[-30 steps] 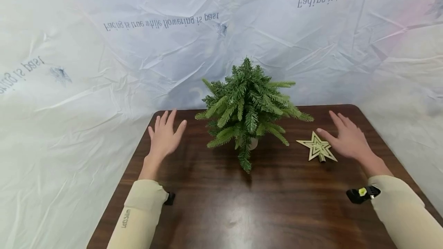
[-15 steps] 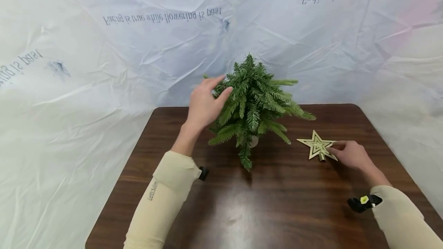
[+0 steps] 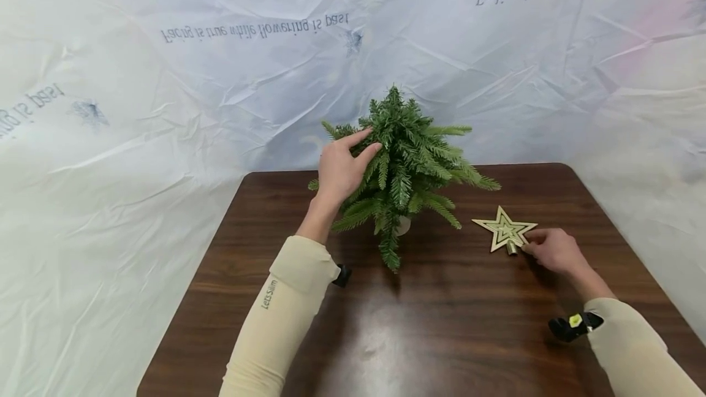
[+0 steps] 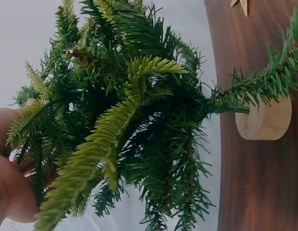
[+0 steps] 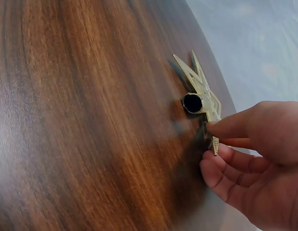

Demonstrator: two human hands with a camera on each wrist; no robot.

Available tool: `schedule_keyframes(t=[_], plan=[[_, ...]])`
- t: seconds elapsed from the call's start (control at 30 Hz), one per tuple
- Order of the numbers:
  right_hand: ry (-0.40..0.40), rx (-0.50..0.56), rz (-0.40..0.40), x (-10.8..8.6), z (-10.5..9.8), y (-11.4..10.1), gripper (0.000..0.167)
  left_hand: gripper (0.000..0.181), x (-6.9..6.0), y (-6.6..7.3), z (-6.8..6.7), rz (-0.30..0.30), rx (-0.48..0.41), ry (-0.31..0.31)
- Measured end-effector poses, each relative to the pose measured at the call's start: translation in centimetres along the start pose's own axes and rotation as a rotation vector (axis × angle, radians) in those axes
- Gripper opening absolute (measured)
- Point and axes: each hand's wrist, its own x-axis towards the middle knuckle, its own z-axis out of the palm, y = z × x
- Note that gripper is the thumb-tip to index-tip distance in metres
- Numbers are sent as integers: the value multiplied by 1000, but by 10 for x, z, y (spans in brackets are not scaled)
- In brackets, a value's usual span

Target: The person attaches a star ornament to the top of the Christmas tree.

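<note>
A small artificial Christmas tree point(image 3: 405, 164) stands upright at the back middle of the table; its round wooden base point(image 4: 266, 118) shows in the left wrist view. My left hand point(image 3: 339, 167) is at the tree's upper left side, thumb and index finger apart among the branches; its other fingers are partly hidden by needles. At the right, my right hand point(image 3: 557, 251) pinches one lower point of a gold star tree topper point(image 3: 504, 230) between thumb and fingers. In the right wrist view, the star is seen nearly edge-on, its hollow socket point(image 5: 192, 103) facing the camera.
The dark wooden table point(image 3: 441, 323) has a glossy top with a bright reflection at the front. A wrinkled pale sheet point(image 3: 265, 90) with printed lettering hangs behind it and along both sides.
My left hand has moved right and up from the table's left side to the tree's branches. The right hand has come down onto the star and taken hold of its point.
</note>
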Motion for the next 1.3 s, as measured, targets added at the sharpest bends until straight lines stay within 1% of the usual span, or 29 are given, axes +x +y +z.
schedule_keyframes(t=[0.1,0.23,0.37,0.5,0.63,0.67,0.7,0.77,0.8,0.83,0.9,0.97,1.13,1.3], plan=[[-2,14,17,-2,0,0,45,45,0,-1,2,-13,-37,8],[-17,39,33,-3,0,2,44,44,-1,-3,5,-34,-60,16],[-29,118,54,-4,0,6,44,44,-2,-5,7,-24,-68,29],[-20,259,74,-4,1,10,47,44,-1,-6,9,-19,-76,38],[-6,433,87,-4,2,12,52,44,-1,-6,9,-16,-81,49],[-4,486,90,-4,2,13,51,44,-1,-6,9,-13,-81,52],[-3,542,90,-3,2,13,47,44,-1,-6,9,-8,-81,55],[2,662,92,-2,1,13,32,44,-1,-6,9,0,-82,61],[5,726,96,-1,0,12,27,44,-1,-7,9,3,-81,63],[9,782,98,-1,-1,12,28,44,-1,-7,9,6,-80,65],[15,864,98,-1,-3,10,37,44,-1,-7,9,8,-79,69],[26,923,94,-2,-6,8,38,44,-2,-7,9,8,-78,72],[52,1006,82,-2,-13,2,36,45,-2,-8,10,3,-72,78],[52,1088,87,0,-20,-4,36,44,-2,-9,11,11,-75,86]])
